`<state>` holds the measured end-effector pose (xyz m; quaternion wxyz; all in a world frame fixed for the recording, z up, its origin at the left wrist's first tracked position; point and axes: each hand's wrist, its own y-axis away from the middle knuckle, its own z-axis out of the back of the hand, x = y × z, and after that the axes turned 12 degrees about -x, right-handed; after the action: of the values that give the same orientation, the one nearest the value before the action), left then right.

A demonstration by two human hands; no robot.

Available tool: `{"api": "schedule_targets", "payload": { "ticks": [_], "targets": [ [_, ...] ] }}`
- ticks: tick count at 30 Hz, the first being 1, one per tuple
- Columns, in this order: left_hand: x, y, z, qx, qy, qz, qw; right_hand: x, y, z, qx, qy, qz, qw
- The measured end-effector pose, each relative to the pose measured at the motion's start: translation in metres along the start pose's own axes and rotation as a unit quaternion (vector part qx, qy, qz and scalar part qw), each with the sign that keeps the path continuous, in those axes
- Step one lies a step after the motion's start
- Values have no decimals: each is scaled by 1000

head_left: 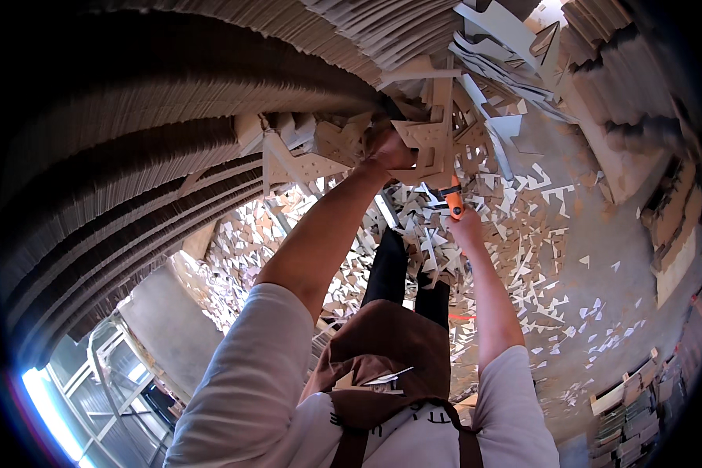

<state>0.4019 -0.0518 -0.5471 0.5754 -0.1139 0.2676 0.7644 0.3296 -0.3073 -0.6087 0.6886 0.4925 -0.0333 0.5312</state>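
Note:
My left hand [390,148] reaches forward and grips the edge of brown cut cardboard [433,140], its fingers partly hidden behind the sheets. The cardboard has notches and cut-out openings. Lower and to the right, my right hand [466,225] is closed round an orange hand tool [454,201] with dark parts. The tool points up toward the lower edge of the cardboard, and its working end is hard to make out. Left of my left hand, more cut cardboard pieces [327,144] with small holes jut out from the stacks.
Tall stacks of cardboard sheets [187,97] curve along the left and top. White and brown scraps [522,265] litter the grey floor [600,273] around my legs. Long white offcuts [491,70] lean at the upper right. More stacks [632,405] stand at the lower right.

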Motion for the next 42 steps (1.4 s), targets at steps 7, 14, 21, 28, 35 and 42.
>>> {"api": "schedule_targets", "payload": {
  "ticks": [7,14,21,28,35,42],
  "targets": [
    [1,-2,-11,-73,125,-61,988,-9,-10,-5,-41,35,34,998],
    [-42,64,18,160,429,150,876,-33,57,25,-15,88,78,993],
    [-141,222,147,72,111,2,991,-9,237,103,-1,30,97,995],
    [-174,246,262,-64,48,-74,994,83,245,107,-26,-32,166,985],
    [-152,226,268,-68,18,-68,995,111,229,90,-51,-35,184,981],
    [-133,217,243,-21,30,-45,998,78,233,76,-62,-20,198,978]
  ]
}}
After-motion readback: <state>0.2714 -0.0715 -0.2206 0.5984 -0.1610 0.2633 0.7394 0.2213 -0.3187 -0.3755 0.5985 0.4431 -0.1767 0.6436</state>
